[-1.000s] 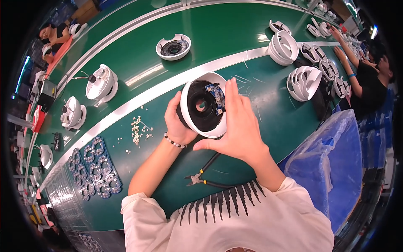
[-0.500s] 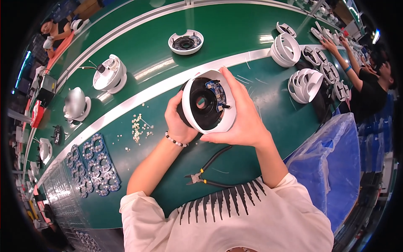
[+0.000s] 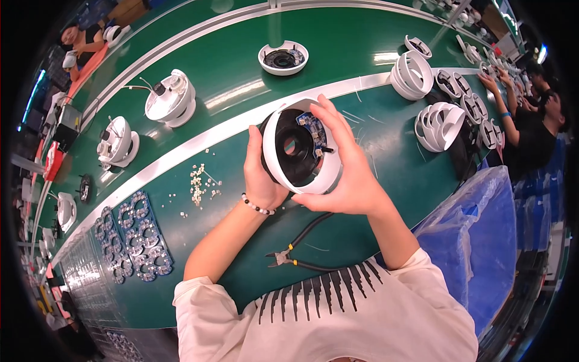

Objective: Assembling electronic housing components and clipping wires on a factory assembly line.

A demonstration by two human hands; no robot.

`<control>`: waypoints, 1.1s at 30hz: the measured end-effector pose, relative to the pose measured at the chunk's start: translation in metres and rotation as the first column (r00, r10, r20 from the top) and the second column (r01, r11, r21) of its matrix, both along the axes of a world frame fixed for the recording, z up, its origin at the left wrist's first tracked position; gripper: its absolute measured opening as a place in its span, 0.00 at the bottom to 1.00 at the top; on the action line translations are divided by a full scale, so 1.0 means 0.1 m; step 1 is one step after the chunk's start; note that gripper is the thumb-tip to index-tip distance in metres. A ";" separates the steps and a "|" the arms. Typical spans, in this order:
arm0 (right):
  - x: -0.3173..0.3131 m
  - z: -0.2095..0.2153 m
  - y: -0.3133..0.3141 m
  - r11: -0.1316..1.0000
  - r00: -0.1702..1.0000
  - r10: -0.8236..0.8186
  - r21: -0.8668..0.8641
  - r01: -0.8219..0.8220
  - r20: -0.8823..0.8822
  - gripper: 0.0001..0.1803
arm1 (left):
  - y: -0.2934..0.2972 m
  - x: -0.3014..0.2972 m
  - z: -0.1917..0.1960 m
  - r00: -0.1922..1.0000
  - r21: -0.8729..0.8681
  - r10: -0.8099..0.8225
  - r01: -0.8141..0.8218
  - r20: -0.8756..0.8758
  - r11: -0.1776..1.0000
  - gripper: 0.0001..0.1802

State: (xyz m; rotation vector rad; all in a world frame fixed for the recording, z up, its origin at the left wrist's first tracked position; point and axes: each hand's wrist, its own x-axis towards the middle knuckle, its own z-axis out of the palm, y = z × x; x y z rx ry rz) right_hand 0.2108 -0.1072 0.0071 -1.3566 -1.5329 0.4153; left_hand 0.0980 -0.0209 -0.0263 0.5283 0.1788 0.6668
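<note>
Working over the green bench (image 3: 410,175), the person (image 3: 332,320) gripped between left hand (image 3: 263,178) and right hand (image 3: 350,175) a white housing (image 3: 300,158), probably light, stiff, slippery, fragile inside, so best held by its outer wall (image 3: 272,160), while pliers (image 3: 283,257) lay in the way below, and small pale pieces (image 3: 196,192) at left.

The white shell (image 3: 272,158) you hold is smooth plastic with a soft sheen, its black core (image 3: 301,161) darker, partly matt plastic, its blue circuit board (image 3: 309,128) faintly shiny. Your bench (image 3: 416,178) has a smooth, lightly reflective green surface edged by a pale, metal-looking strip (image 3: 211,134), while your cutters (image 3: 280,258) pair bare grey metal jaws with dark, rubbery-looking handles (image 3: 312,227). Your shirt (image 3: 374,314) is matt, creased cloth, your bracelet (image 3: 257,208) smooth beads, and the clear film (image 3: 461,235) at your right wrinkled, glossy plastic.
</note>
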 end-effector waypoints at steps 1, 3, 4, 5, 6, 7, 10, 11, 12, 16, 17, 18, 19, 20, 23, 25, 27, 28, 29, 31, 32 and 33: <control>-0.04 0.04 0.01 0.998 0.995 -0.056 0.027 0.054 0.079 0.56 | -0.02 0.01 0.02 0.999 -0.034 0.039 -0.038 0.012 0.999 0.33; -0.10 0.10 0.00 0.991 0.967 -0.128 0.055 0.118 0.221 0.55 | 0.00 0.01 0.04 0.998 0.014 0.054 -0.054 -0.014 0.998 0.33; -0.12 0.12 -0.01 0.992 0.967 -0.123 0.050 0.115 0.222 0.55 | 0.01 0.00 0.03 0.995 0.038 0.076 -0.074 -0.058 0.997 0.33; -0.15 0.13 -0.02 0.991 0.958 -0.130 0.054 0.120 0.257 0.55 | 0.05 -0.03 0.01 1.000 0.011 -0.001 0.001 -0.007 1.000 0.33; -0.16 0.13 -0.02 0.990 0.947 -0.136 0.059 0.125 0.292 0.55 | 0.06 -0.07 0.03 1.000 0.017 -0.024 0.024 0.019 1.000 0.34; -0.09 0.12 0.02 0.993 0.976 -0.062 0.111 0.039 0.211 0.57 | 0.05 -0.10 0.05 0.998 0.023 -0.047 0.046 0.044 0.999 0.34; 0.06 0.07 0.05 0.999 0.999 0.038 0.019 -0.039 0.026 0.62 | 0.16 -0.17 0.06 0.928 -0.097 -0.295 0.323 0.229 0.941 0.33; 0.06 0.04 0.07 0.999 0.999 0.043 0.022 -0.044 0.028 0.62 | 0.19 -0.16 0.05 0.976 -0.137 -0.218 0.220 0.027 0.966 0.32; 0.06 -0.01 0.10 0.995 0.987 0.104 0.014 -0.103 -0.123 0.62 | 0.21 -0.15 0.01 0.975 -0.157 -0.136 0.108 -0.177 0.982 0.31; 0.08 -0.08 0.11 0.987 0.930 0.149 0.002 -0.158 -0.337 0.64 | 0.14 -0.15 0.11 0.989 -0.170 -0.149 0.143 -0.025 0.975 0.30; 0.06 -0.07 0.10 0.992 0.949 0.118 -0.016 -0.129 -0.293 0.64 | 0.17 -0.18 0.13 0.968 -0.139 -0.238 0.248 0.086 0.959 0.32; 0.04 -0.06 0.10 0.995 0.963 0.098 -0.002 -0.101 -0.249 0.64 | 0.18 -0.20 0.16 0.954 -0.119 -0.280 0.291 0.105 0.949 0.35; 0.02 -0.05 0.09 0.995 0.963 0.096 -0.002 -0.100 -0.251 0.64 | 0.20 -0.20 0.12 0.968 -0.117 -0.247 0.252 0.054 0.961 0.34; 0.00 -0.04 0.09 0.998 0.985 0.056 -0.009 -0.058 -0.164 0.63 | 0.21 -0.20 0.09 0.977 -0.112 -0.213 0.212 0.004 0.971 0.34; 0.06 -0.06 0.15 0.990 0.956 0.139 0.058 -0.128 -0.258 0.62 | 0.18 -0.20 0.09 0.982 -0.147 -0.187 0.181 -0.024 0.972 0.31; 0.11 0.04 0.14 0.964 0.649 0.208 0.040 -0.263 -0.732 0.62 | 0.17 -0.20 0.07 0.983 -0.149 -0.180 0.172 -0.044 0.974 0.31; 0.13 -0.05 0.12 0.977 0.836 0.209 0.061 -0.207 -0.508 0.62 | 0.11 -0.16 0.08 0.990 -0.163 -0.130 0.121 -0.048 0.979 0.32; 0.10 -0.08 0.10 0.994 0.976 0.110 0.021 -0.108 -0.187 0.61 | 0.09 -0.15 0.10 0.989 -0.130 -0.148 0.145 -0.015 0.981 0.30; 0.01 -0.06 0.10 0.998 0.996 0.052 -0.016 -0.053 -0.079 0.61 | 0.07 -0.10 0.10 0.998 -0.102 -0.034 0.028 -0.053 0.994 0.30; -0.12 0.01 0.08 0.998 0.977 -0.070 0.024 0.066 0.200 0.61 | 0.05 -0.10 0.06 1.000 -0.085 -0.022 0.023 0.015 0.996 0.34; -0.14 0.01 0.09 0.995 0.969 -0.090 0.056 0.080 0.228 0.63 | 0.06 -0.12 0.06 0.998 -0.102 -0.035 0.040 0.053 0.994 0.36; -0.16 0.02 0.08 0.995 0.970 -0.092 0.055 0.081 0.226 0.63 | 0.09 -0.14 0.00 0.965 -0.099 -0.129 0.155 0.226 0.983 0.44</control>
